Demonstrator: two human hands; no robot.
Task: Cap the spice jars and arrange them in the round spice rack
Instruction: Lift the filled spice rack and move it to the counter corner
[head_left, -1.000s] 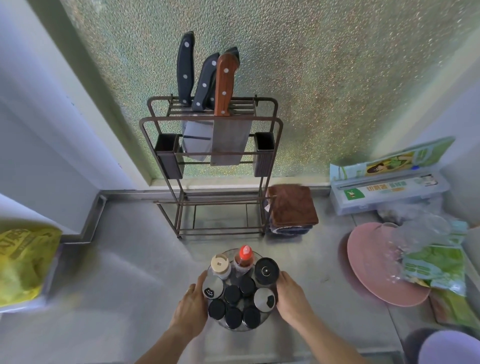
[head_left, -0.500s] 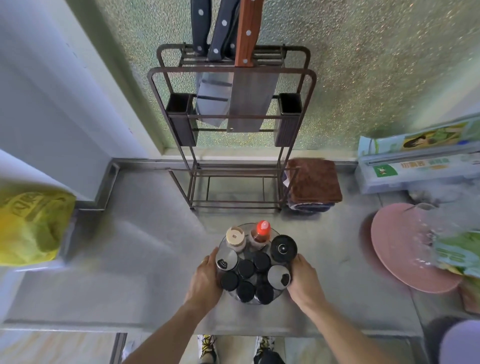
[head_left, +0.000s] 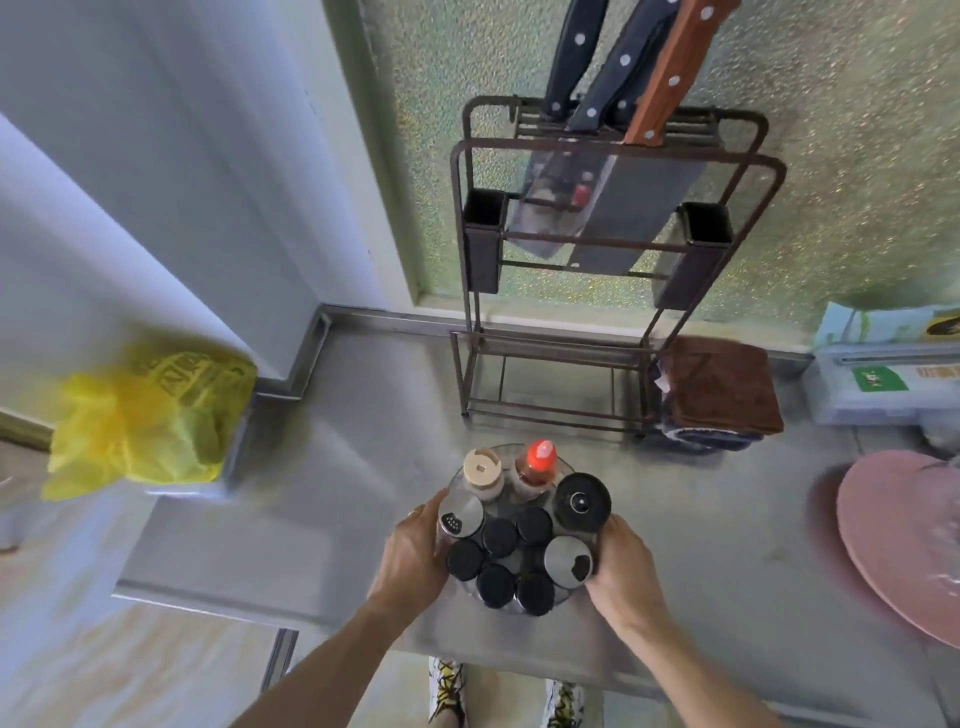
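The round rack (head_left: 519, 605) sits on the steel counter near its front edge, packed with upright capped jars. Five small black-capped jars (head_left: 497, 537) cluster in the middle and front, two steel shaker tops (head_left: 460, 515) sit left and right, and a beige cap (head_left: 482, 467), red-tipped bottle (head_left: 540, 460) and big black lid (head_left: 581, 502) line the back.

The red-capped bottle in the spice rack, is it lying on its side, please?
No, the red-capped bottle stands upright at the rack's far edge.
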